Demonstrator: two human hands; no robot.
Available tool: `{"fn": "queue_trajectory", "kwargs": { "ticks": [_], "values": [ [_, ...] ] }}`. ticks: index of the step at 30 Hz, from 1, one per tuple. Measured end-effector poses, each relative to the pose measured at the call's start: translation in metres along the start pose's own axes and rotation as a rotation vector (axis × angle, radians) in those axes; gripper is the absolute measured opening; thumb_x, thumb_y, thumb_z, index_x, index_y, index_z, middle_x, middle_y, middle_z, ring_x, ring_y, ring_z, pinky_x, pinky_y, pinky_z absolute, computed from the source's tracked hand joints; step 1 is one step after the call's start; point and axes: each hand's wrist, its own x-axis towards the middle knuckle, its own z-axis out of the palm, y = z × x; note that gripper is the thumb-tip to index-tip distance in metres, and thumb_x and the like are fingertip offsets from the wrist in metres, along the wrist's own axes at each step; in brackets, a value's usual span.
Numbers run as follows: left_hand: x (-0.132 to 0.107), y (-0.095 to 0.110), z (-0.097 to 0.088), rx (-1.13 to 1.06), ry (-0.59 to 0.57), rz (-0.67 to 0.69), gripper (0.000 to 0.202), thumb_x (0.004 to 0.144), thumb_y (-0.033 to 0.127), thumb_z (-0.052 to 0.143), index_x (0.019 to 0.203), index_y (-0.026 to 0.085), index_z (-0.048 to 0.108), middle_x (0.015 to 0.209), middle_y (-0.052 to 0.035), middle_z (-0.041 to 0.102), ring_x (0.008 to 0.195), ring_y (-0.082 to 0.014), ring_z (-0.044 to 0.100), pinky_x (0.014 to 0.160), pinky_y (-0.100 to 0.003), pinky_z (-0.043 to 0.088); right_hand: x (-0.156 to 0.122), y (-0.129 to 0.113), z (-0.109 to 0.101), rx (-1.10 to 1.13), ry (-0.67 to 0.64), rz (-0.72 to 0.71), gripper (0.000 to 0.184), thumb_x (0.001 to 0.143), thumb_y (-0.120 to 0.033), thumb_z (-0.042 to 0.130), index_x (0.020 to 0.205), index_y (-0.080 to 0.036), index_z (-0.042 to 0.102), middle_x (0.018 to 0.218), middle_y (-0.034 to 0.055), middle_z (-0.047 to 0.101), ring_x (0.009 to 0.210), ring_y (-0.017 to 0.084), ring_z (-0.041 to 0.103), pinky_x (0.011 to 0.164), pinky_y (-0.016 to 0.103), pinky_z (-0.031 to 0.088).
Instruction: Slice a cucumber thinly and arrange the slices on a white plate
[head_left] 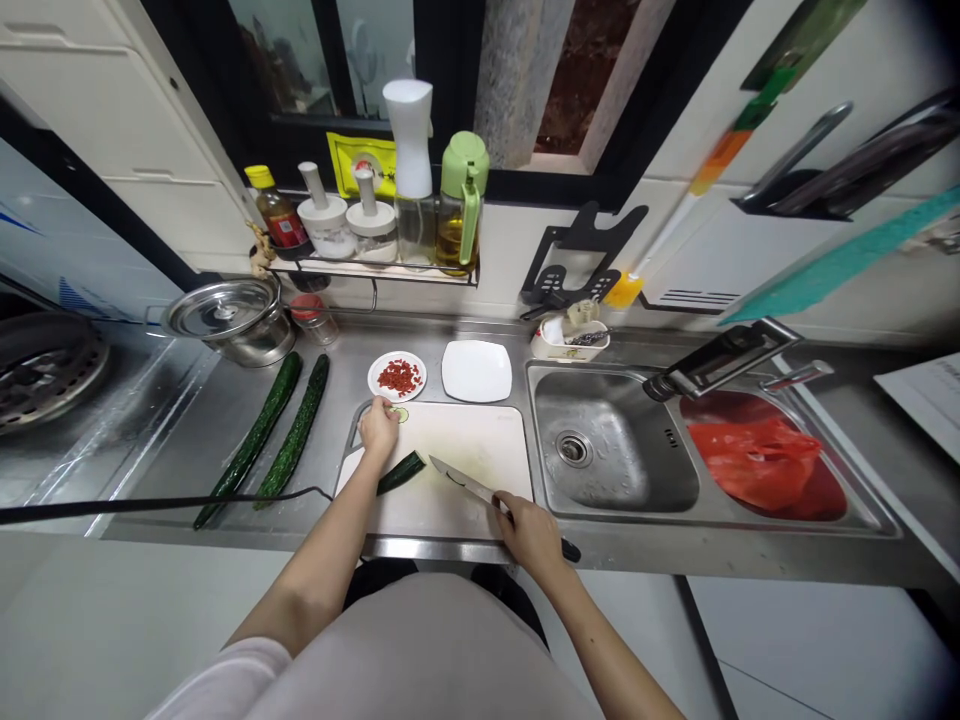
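My right hand (pixel 529 535) is wrapped round the black handle of a kitchen knife (pixel 465 483), its blade pointing left over the white cutting board (pixel 450 520). A piece of cucumber (pixel 402 472) lies on the board just left of the knife tip, apart from it. It is partly hidden behind my left forearm. At the board's upper left corner, my left hand (pixel 379 430) has its fingers drawn together at a thin pale-green cucumber slice (pixel 400 414). Just beyond those fingers is a small white plate (pixel 374 377) of red berries (pixel 400 376).
Two whole cucumbers (pixel 255 440) lie left of the board. A white square plate (pixel 476 370) stands behind it, a lidded steel pot (pixel 259 325) at back left. The sink (pixel 622 450) is on the right, with a red bag (pixel 757 460). Bottles fill a wall shelf (pixel 345 268).
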Motion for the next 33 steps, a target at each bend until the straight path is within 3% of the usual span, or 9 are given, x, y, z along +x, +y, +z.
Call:
{"fn": "queue_trajectory", "kwargs": {
  "ticks": [9, 14, 16, 20, 23, 25, 29, 31, 33],
  "values": [
    [-0.001, 0.001, -0.004, 0.079, -0.020, 0.017, 0.018, 0.080, 0.034, 0.057, 0.084, 0.020, 0.067, 0.095, -0.0104, 0.066, 0.099, -0.0275, 0.058, 0.086, -0.039, 0.039, 0.002, -0.003, -0.003, 0.001, 0.003, -0.006, 0.033, 0.092, -0.029, 0.041, 0.118, -0.026, 0.060, 0.103, 0.0033, 0.070, 0.093, 0.017, 0.063, 0.074, 0.025, 0.038],
    [-0.013, 0.016, -0.019, -0.024, -0.030, 0.080, 0.028, 0.079, 0.041, 0.058, 0.095, 0.021, 0.068, 0.094, -0.0078, 0.065, 0.095, -0.0240, 0.058, 0.084, -0.036, 0.042, 0.005, -0.006, -0.006, -0.066, 0.042, -0.018, 0.033, 0.089, -0.029, 0.047, 0.121, -0.025, 0.057, 0.099, 0.0048, 0.069, 0.095, 0.018, 0.062, 0.078, 0.025, 0.037],
    [-0.027, 0.027, -0.031, -0.144, -0.163, 0.279, 0.032, 0.081, 0.042, 0.057, 0.102, 0.021, 0.067, 0.095, -0.0059, 0.065, 0.090, -0.0197, 0.058, 0.082, -0.032, 0.044, 0.007, -0.007, -0.009, -0.101, 0.069, -0.024, 0.037, 0.088, -0.028, 0.049, 0.124, -0.023, 0.055, 0.099, 0.0062, 0.069, 0.095, 0.020, 0.061, 0.079, 0.027, 0.037],
    [-0.064, 0.045, -0.060, -0.149, -0.600, 0.898, 0.039, 0.072, 0.046, 0.071, 0.107, 0.030, 0.068, 0.107, -0.0027, 0.064, 0.103, -0.0206, 0.055, 0.092, -0.033, 0.039, 0.009, -0.008, -0.015, -0.131, 0.100, -0.017, 0.037, 0.088, -0.029, 0.050, 0.124, -0.021, 0.054, 0.097, 0.0070, 0.068, 0.094, 0.021, 0.061, 0.080, 0.028, 0.037],
    [-0.084, 0.048, -0.072, -0.007, -0.644, 1.013, 0.028, 0.074, 0.045, 0.070, 0.098, 0.032, 0.071, 0.101, -0.0023, 0.066, 0.103, -0.0216, 0.055, 0.093, -0.035, 0.037, 0.008, -0.008, -0.018, -0.123, 0.101, -0.007, 0.035, 0.087, -0.029, 0.052, 0.122, -0.023, 0.055, 0.097, 0.0060, 0.068, 0.093, 0.020, 0.062, 0.079, 0.028, 0.037],
    [-0.090, 0.048, -0.073, 0.018, -0.632, 1.022, 0.018, 0.082, 0.042, 0.062, 0.092, 0.029, 0.072, 0.095, -0.0030, 0.067, 0.098, -0.0203, 0.057, 0.092, -0.035, 0.037, 0.007, -0.007, -0.018, -0.123, 0.101, -0.005, 0.035, 0.087, -0.028, 0.052, 0.121, -0.023, 0.055, 0.097, 0.0058, 0.068, 0.093, 0.020, 0.062, 0.079, 0.028, 0.037],
    [-0.088, 0.043, -0.062, -0.042, -0.594, 0.935, 0.022, 0.087, 0.039, 0.053, 0.083, 0.025, 0.070, 0.087, -0.0031, 0.069, 0.088, -0.0184, 0.060, 0.083, -0.031, 0.041, 0.005, -0.004, -0.016, -0.129, 0.108, -0.016, 0.037, 0.087, -0.029, 0.052, 0.124, -0.022, 0.054, 0.098, 0.0062, 0.068, 0.094, 0.021, 0.062, 0.079, 0.028, 0.037],
    [-0.077, 0.037, -0.055, -0.123, -0.507, 0.780, 0.025, 0.087, 0.039, 0.050, 0.084, 0.023, 0.069, 0.087, -0.0030, 0.070, 0.082, -0.0172, 0.062, 0.076, -0.028, 0.043, 0.004, -0.002, -0.014, -0.129, 0.113, -0.016, 0.037, 0.087, -0.028, 0.052, 0.124, -0.022, 0.055, 0.098, 0.0061, 0.068, 0.094, 0.021, 0.062, 0.079, 0.028, 0.037],
    [-0.057, 0.027, -0.052, -0.230, -0.331, 0.530, 0.027, 0.087, 0.040, 0.049, 0.086, 0.021, 0.067, 0.082, -0.0029, 0.070, 0.075, -0.0160, 0.062, 0.069, -0.026, 0.045, 0.003, -0.001, -0.013, -0.128, 0.110, -0.012, 0.037, 0.087, -0.028, 0.052, 0.124, -0.023, 0.055, 0.099, 0.0058, 0.068, 0.093, 0.020, 0.062, 0.079, 0.028, 0.038]
  ]
}}
